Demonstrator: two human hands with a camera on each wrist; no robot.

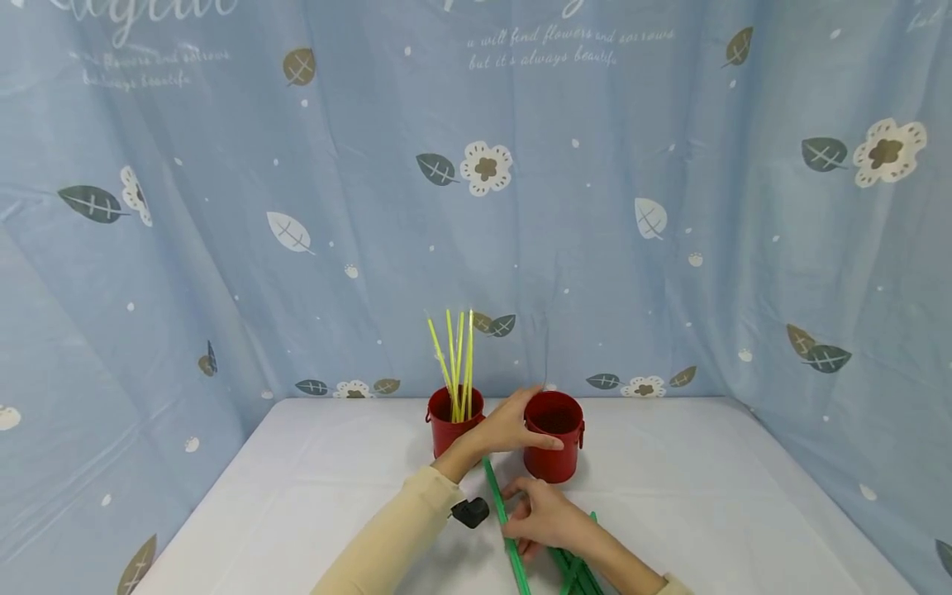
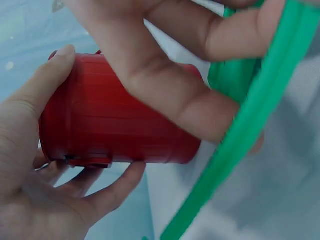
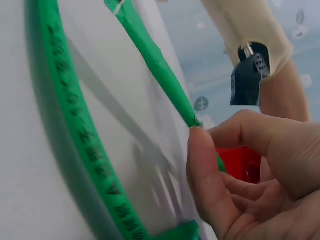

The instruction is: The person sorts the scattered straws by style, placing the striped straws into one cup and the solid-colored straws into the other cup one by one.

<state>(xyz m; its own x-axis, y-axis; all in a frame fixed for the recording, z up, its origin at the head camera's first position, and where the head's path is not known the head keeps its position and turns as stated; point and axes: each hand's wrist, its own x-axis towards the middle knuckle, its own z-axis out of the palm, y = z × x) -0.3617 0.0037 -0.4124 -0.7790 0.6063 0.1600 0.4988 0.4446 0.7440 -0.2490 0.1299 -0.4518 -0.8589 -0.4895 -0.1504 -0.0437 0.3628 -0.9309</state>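
Observation:
My left hand (image 1: pixel 511 423) grips the right-hand red bucket (image 1: pixel 554 459), thumb near its rim and fingers around its side. The bucket stands upright on the table with its mouth facing up. Just in front of it, my right hand (image 1: pixel 549 519) pinches a long, thin green stick (image 1: pixel 513 555) between thumb and fingertips. Seen from the right wrist, this green stick (image 3: pixel 160 70) slants past the fingertips. Below the right hand lie several more green sticks (image 1: pixel 578 573) in a loose pile. One green stick (image 3: pixel 82 110) carries dark printing along its length.
Left of the gripped bucket stands another red bucket (image 1: pixel 445 433) with several thin yellow sticks (image 1: pixel 459 364) upright in it. A black device (image 1: pixel 471 512) sits at my left wrist. The white table (image 1: pixel 335 463) backs onto a blue patterned curtain (image 1: pixel 372 207).

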